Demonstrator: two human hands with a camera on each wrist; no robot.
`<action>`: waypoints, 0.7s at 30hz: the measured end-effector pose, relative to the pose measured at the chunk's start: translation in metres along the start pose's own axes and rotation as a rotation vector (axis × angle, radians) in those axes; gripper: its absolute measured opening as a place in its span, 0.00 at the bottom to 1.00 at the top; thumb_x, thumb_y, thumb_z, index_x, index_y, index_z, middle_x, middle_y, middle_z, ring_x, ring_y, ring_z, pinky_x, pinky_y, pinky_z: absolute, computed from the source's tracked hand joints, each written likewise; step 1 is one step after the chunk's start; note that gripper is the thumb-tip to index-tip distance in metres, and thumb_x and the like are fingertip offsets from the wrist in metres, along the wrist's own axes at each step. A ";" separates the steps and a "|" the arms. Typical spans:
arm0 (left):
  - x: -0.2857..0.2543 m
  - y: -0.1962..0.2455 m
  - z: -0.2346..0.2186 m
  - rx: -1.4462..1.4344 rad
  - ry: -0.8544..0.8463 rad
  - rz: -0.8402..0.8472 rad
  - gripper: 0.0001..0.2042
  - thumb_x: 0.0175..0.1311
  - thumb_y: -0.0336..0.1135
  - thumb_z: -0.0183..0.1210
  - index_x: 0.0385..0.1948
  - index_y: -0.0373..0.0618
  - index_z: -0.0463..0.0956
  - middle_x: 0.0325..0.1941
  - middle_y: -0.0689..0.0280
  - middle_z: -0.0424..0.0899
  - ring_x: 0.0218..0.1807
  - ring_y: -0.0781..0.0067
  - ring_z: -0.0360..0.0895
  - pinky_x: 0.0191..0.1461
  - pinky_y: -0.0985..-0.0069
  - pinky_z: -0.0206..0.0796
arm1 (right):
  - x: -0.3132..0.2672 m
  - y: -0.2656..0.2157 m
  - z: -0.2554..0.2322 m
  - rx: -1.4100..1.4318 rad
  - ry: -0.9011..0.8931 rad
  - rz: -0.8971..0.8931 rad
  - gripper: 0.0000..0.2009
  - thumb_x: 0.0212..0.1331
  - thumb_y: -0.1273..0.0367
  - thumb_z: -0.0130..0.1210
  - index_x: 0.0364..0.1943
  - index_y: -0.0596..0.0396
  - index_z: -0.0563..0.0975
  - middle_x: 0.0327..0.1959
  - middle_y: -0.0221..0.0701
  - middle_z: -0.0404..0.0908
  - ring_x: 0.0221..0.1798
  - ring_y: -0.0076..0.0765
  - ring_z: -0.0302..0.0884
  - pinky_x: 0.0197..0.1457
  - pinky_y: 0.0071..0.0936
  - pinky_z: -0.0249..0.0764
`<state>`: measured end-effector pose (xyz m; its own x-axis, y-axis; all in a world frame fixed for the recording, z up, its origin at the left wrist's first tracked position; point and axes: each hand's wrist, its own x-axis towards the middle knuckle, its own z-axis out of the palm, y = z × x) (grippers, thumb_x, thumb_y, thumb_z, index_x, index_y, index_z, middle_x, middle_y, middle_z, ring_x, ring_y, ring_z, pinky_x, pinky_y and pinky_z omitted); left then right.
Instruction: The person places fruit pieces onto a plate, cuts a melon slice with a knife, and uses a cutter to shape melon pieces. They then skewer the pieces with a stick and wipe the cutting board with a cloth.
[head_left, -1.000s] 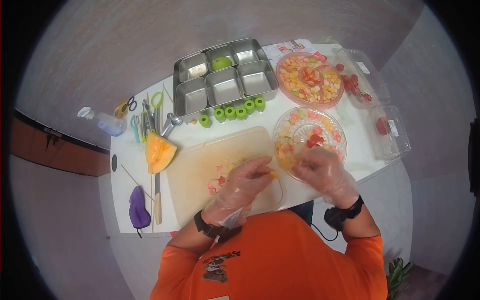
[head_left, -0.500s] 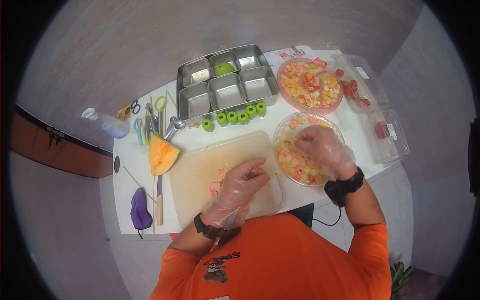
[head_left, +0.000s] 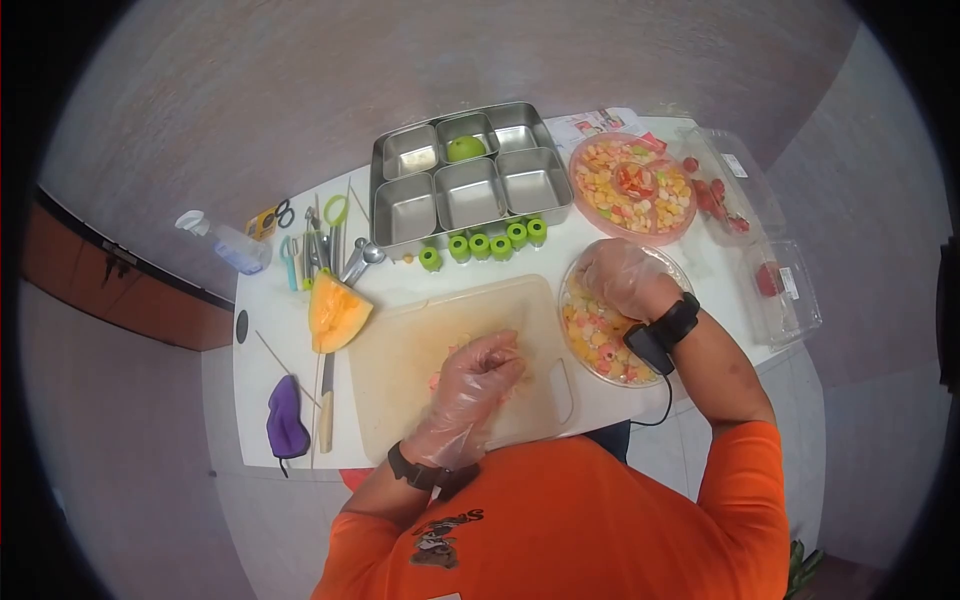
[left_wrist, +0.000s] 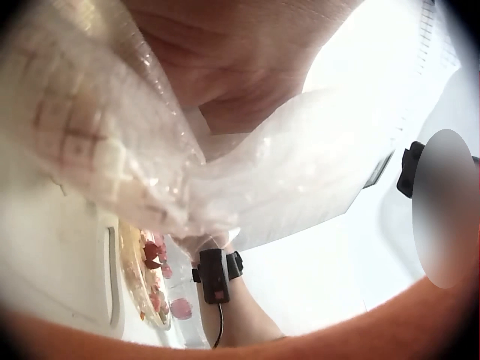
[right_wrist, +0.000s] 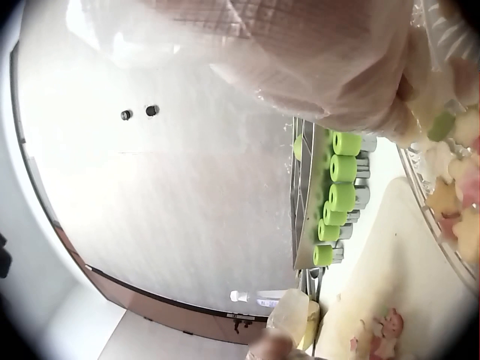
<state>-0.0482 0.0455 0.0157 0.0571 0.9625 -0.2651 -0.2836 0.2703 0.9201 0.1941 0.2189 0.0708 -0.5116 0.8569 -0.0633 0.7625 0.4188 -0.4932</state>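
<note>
Over the pale cutting board (head_left: 400, 400), the gloved left hand (head_left: 468, 395) bends its fingers inward; whether pieces lie within them is hidden. Small pink fruit pieces (right_wrist: 388, 330) lie on that board in the right wrist view. The gloved right hand (head_left: 622, 275) reaches over the far part of the clear round plate (head_left: 683, 268), fingers pointing down. Its fingertips are close to the cut fruit in the right wrist view, where a green piece (right_wrist: 441, 126) and star-shaped pieces (right_wrist: 444, 199) show; whether they pinch one cannot be told.
Behind the board stand a metal tray (head_left: 420, 240) and several green-topped cutters (head_left: 480, 247). A pink divided platter (head_left: 650, 238) and clear boxes (head_left: 775, 325) are at the right. Melon (head_left: 338, 312), a knife (head_left: 326, 420), tools and a purple item (head_left: 286, 420) lie left.
The right hand has moved away from the left hand, to the far side of the round plate. The left hand has stayed over the board, its fingers now drawn in more.
</note>
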 end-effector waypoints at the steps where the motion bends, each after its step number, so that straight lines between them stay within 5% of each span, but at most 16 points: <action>1: 0.000 0.000 0.000 0.021 -0.002 0.009 0.20 0.67 0.24 0.64 0.61 0.43 0.76 0.52 0.66 0.85 0.39 0.78 0.84 0.31 0.82 0.77 | 0.003 0.005 0.001 -0.134 -0.029 -0.111 0.11 0.59 0.65 0.58 0.34 0.58 0.85 0.31 0.50 0.84 0.35 0.54 0.83 0.43 0.42 0.77; 3: 0.000 0.001 -0.001 0.017 0.000 -0.006 0.20 0.67 0.24 0.64 0.61 0.43 0.76 0.51 0.66 0.85 0.39 0.78 0.84 0.31 0.82 0.77 | 0.005 0.003 0.000 -0.268 -0.057 -0.222 0.11 0.60 0.64 0.58 0.34 0.58 0.85 0.32 0.49 0.85 0.35 0.53 0.84 0.43 0.41 0.78; 8: -0.004 0.016 0.002 0.003 0.046 -0.033 0.19 0.67 0.24 0.64 0.60 0.41 0.76 0.49 0.65 0.85 0.37 0.78 0.84 0.30 0.82 0.76 | 0.004 0.000 0.004 -0.096 -0.049 0.009 0.10 0.60 0.66 0.56 0.34 0.59 0.84 0.32 0.48 0.84 0.34 0.54 0.83 0.42 0.43 0.77; 11: -0.004 0.025 -0.007 -0.043 0.086 0.073 0.20 0.67 0.24 0.64 0.60 0.37 0.76 0.39 0.66 0.84 0.31 0.81 0.79 0.31 0.83 0.74 | -0.010 -0.009 -0.011 -0.088 0.094 -0.147 0.09 0.60 0.68 0.57 0.32 0.61 0.83 0.30 0.48 0.82 0.33 0.54 0.82 0.40 0.43 0.76; 13: -0.002 0.031 -0.026 0.160 0.222 0.217 0.20 0.65 0.24 0.65 0.59 0.36 0.77 0.40 0.65 0.85 0.34 0.81 0.80 0.35 0.82 0.75 | -0.025 -0.023 -0.027 0.095 0.131 0.066 0.09 0.57 0.67 0.61 0.31 0.60 0.82 0.33 0.46 0.83 0.40 0.53 0.83 0.45 0.41 0.78; 14: -0.004 0.037 -0.036 0.170 0.251 0.207 0.20 0.65 0.24 0.65 0.59 0.36 0.77 0.40 0.65 0.85 0.34 0.81 0.80 0.35 0.82 0.75 | -0.035 -0.020 -0.029 0.138 0.161 0.038 0.12 0.59 0.66 0.60 0.30 0.64 0.81 0.31 0.48 0.81 0.38 0.52 0.82 0.43 0.44 0.75; 16: -0.004 0.051 -0.055 0.552 0.196 0.131 0.21 0.61 0.23 0.68 0.57 0.35 0.77 0.42 0.65 0.83 0.38 0.78 0.81 0.39 0.78 0.78 | -0.069 -0.035 -0.036 0.340 0.248 0.061 0.10 0.60 0.68 0.62 0.29 0.63 0.79 0.27 0.44 0.78 0.30 0.44 0.78 0.38 0.39 0.71; 17: -0.005 0.063 -0.055 0.972 0.149 0.316 0.22 0.58 0.24 0.69 0.56 0.35 0.78 0.40 0.63 0.83 0.40 0.71 0.83 0.45 0.72 0.76 | -0.080 -0.032 -0.035 0.342 0.276 0.071 0.08 0.58 0.70 0.64 0.29 0.62 0.80 0.26 0.40 0.78 0.30 0.40 0.78 0.37 0.34 0.71; 21: 0.001 0.062 -0.057 1.133 -0.044 0.305 0.25 0.52 0.26 0.71 0.55 0.38 0.79 0.40 0.57 0.83 0.42 0.60 0.83 0.46 0.65 0.74 | -0.122 -0.017 -0.003 0.535 0.364 -0.004 0.06 0.55 0.73 0.67 0.28 0.60 0.81 0.26 0.36 0.80 0.29 0.36 0.78 0.36 0.31 0.72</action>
<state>-0.1203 0.0620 0.0558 0.1733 0.9849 0.0002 0.7217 -0.1271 0.6804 0.2448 0.1084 0.0891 -0.2749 0.9422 0.1916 0.4100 0.2951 -0.8630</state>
